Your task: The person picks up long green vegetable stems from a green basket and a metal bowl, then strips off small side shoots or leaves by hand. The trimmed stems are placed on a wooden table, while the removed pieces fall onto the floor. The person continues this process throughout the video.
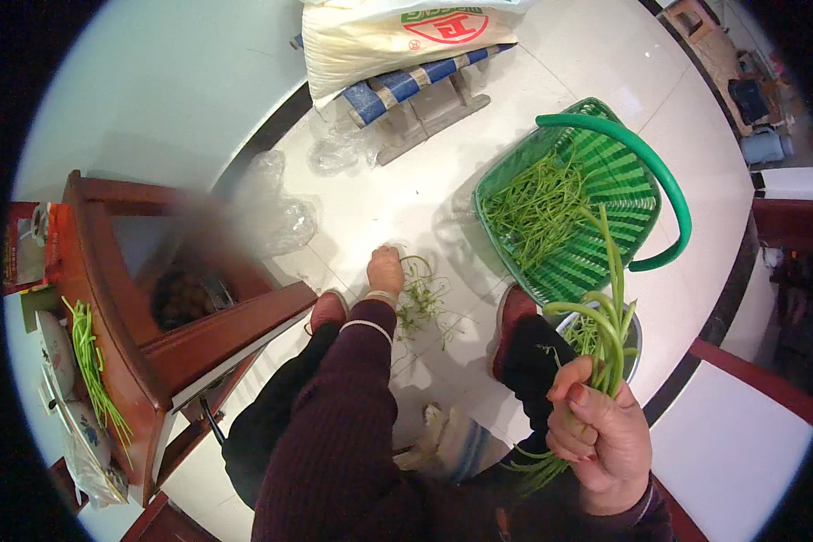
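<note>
A bunch of garlic scapes (610, 325) stands up out of my right hand (603, 433), which is closed around it. The thin ends trail below the fist. My left hand (385, 272) reaches low over the floor, its fingers curled and their tips hidden. A curved green stem is right beside it, and thin green trimmings (423, 301) lie scattered on the tiles. Ahead to the right, a green woven basket (640, 203) with an arched handle holds a heap of thin green stems (535, 210). A round basin (635, 362) with green pieces is partly hidden behind my right hand.
A filled white sack (359, 54) rests on a blue-strapped low stool (396, 88). Clear plastic bags (284, 217) lie by the wall. To the left stands a reddish-brown wooden cabinet (244, 308), with more green stems (91, 359) on top. My shoes (328, 308) flank the trimmings.
</note>
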`<control>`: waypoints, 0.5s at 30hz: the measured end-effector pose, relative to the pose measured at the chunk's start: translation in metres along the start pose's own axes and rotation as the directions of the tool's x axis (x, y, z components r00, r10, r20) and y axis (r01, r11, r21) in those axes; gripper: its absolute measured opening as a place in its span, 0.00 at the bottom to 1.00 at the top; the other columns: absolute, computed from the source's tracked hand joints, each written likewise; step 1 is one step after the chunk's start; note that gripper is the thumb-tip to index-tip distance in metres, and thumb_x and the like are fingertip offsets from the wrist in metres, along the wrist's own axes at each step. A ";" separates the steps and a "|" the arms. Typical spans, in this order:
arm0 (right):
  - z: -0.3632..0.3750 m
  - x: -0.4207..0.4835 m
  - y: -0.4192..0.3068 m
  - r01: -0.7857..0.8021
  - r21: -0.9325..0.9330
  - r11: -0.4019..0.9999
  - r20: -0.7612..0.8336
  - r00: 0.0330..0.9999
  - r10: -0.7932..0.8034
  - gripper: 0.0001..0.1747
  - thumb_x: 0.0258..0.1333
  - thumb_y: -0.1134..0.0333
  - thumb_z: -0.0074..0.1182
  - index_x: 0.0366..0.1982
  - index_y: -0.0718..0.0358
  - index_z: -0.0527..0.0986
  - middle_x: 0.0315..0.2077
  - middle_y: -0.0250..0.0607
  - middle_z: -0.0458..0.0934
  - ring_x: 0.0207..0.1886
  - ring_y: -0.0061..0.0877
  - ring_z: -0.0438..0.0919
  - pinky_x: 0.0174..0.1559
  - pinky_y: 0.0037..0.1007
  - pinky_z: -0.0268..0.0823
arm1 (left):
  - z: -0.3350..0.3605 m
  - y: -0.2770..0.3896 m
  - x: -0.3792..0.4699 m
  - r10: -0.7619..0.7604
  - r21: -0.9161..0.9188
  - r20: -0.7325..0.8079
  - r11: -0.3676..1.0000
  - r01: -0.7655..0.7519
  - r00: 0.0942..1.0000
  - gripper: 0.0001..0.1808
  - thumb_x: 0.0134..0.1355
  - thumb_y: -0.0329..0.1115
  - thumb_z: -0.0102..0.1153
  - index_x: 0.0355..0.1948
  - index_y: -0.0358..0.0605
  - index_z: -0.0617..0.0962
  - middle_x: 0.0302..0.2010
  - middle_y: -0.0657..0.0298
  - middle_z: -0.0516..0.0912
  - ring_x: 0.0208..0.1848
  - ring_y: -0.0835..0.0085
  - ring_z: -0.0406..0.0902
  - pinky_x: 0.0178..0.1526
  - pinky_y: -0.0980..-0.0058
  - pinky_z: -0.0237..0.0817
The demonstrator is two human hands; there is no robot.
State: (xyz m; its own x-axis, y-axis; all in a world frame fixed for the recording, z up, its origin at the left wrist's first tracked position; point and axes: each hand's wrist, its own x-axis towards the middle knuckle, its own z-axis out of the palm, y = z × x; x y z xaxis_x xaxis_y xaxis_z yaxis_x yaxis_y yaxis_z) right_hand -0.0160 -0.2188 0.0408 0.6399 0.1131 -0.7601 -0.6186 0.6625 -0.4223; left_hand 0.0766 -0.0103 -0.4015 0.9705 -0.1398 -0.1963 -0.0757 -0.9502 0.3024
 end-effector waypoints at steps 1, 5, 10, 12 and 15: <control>0.001 -0.002 0.001 -0.003 -0.003 1.000 0.004 1.000 0.003 0.07 0.54 0.69 0.46 0.32 0.66 0.69 0.10 0.23 0.57 0.10 0.10 0.52 0.14 0.16 0.43 | -0.002 -0.002 -0.001 0.032 0.008 0.010 0.999 -0.032 0.999 0.06 0.46 0.27 0.50 0.28 0.41 0.75 0.31 0.55 0.75 0.38 0.60 0.72 0.41 0.66 0.65; 0.005 -0.004 0.000 0.062 -0.041 0.997 -0.022 0.998 -0.063 0.07 0.54 0.68 0.45 0.33 0.65 0.69 0.10 0.22 0.56 0.10 0.10 0.51 0.14 0.16 0.42 | -0.041 0.026 -0.001 -0.055 -0.242 0.083 0.968 0.073 0.995 0.05 0.48 0.31 0.53 0.27 0.41 0.74 0.27 0.53 0.77 0.32 0.58 0.75 0.36 0.65 0.67; 0.022 0.011 0.019 0.174 -0.077 0.982 0.151 0.975 -0.161 0.08 0.55 0.67 0.45 0.33 0.65 0.69 0.10 0.21 0.54 0.10 0.10 0.51 0.13 0.16 0.41 | -0.160 0.047 0.002 0.009 -0.444 -0.083 0.895 -0.045 0.996 0.05 0.49 0.30 0.54 0.28 0.43 0.76 0.27 0.56 0.79 0.31 0.62 0.76 0.35 0.70 0.67; 0.020 0.011 0.020 0.247 -0.093 0.965 0.172 0.958 -0.229 0.08 0.55 0.66 0.44 0.33 0.64 0.69 0.10 0.20 0.53 0.10 0.10 0.49 0.13 0.15 0.41 | -0.211 0.076 -0.001 0.117 -0.536 -0.140 0.826 -0.174 0.983 0.06 0.50 0.29 0.55 0.30 0.42 0.77 0.26 0.61 0.79 0.29 0.71 0.75 0.34 0.76 0.66; 0.019 0.021 0.026 0.321 -0.122 0.939 0.207 0.934 -0.292 0.09 0.55 0.66 0.46 0.35 0.64 0.70 0.11 0.20 0.55 0.10 0.10 0.50 0.13 0.15 0.43 | -0.293 0.102 -0.031 0.208 -0.782 -0.091 0.591 -0.200 0.974 0.06 0.50 0.25 0.55 0.31 0.39 0.77 0.26 0.70 0.77 0.28 0.84 0.70 0.33 0.86 0.62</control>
State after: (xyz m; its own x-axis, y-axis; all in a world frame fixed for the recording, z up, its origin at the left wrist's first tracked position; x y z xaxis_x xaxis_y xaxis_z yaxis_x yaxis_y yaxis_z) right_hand -0.0101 -0.1851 0.0232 0.8726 0.0652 -0.4840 -0.4313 0.5678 -0.7011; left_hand 0.1053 -0.0210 -0.0916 0.9502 -0.3085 -0.0430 -0.0596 -0.3155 0.9470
